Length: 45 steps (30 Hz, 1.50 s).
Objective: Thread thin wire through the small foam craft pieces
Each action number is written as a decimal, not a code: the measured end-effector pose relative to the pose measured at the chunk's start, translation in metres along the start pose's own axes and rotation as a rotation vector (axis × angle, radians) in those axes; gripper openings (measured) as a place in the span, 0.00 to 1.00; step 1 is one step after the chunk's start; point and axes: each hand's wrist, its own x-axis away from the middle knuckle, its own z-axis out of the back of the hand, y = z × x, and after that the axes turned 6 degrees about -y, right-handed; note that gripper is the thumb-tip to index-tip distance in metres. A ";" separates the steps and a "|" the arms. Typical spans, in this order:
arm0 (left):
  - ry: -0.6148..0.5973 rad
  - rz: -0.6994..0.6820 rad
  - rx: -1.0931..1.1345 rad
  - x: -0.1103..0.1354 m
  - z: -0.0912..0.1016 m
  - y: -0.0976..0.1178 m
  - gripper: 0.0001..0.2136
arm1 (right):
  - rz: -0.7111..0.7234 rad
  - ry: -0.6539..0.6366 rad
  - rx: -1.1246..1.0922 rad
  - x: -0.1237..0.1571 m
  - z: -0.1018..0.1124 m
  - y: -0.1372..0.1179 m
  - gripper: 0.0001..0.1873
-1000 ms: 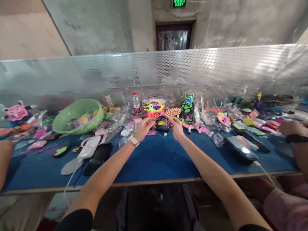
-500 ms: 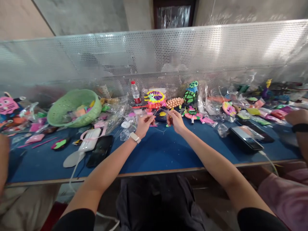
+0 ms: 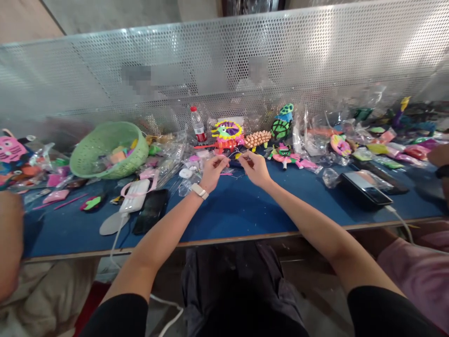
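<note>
A thin strand [image 3: 238, 177], pale and hard to make out, hangs between a worker's 2 bare hands over the far half of a blue counter [image 3: 245, 215]. The left hand [image 3: 213, 169], a pale band [image 3: 199, 191] at its wrist, pinches thumb and finger together, apparently on 1 end of the strand; the right hand [image 3: 257, 167] pinches in the same way, seemingly on the other.

The strand looks unattached to anything but the fingers, so this part of the work appears unfinished; how much is left cannot be told. Just beyond the hands, 4 colorful figures look largely complete: a yellow-fringed figure [image 3: 228, 130] with a purple back, a brown scaly figure [image 3: 257, 139], a green-and-black figure [image 3: 281, 127] and, to the right, a pink-and-green figure [image 3: 284, 155].

A red-capped bottle [image 3: 199, 127] stands upright near the fringed piece. Farther left, a tilted green basket [image 3: 87, 161] holds colored pieces, with a black phone [image 3: 150, 211] lying beside a white power bank [image 3: 134, 195] nearer the edge. On either side, a co-worker's arm [image 3: 10, 238] and another's hand [image 3: 438, 157] enter the view, while a perforated metal screen [image 3: 210, 70] rises behind.
</note>
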 end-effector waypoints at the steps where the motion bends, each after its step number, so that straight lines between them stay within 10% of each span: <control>1: -0.014 -0.002 0.009 0.000 0.000 0.001 0.28 | -0.011 -0.010 -0.012 0.000 0.000 0.000 0.21; 19: 0.044 -0.030 0.003 0.000 -0.006 0.008 0.26 | -0.132 -0.076 -0.257 -0.001 -0.005 0.006 0.37; 45: -0.084 -0.130 -0.194 0.011 -0.017 0.026 0.28 | -0.014 -0.079 -0.095 0.002 -0.003 -0.004 0.27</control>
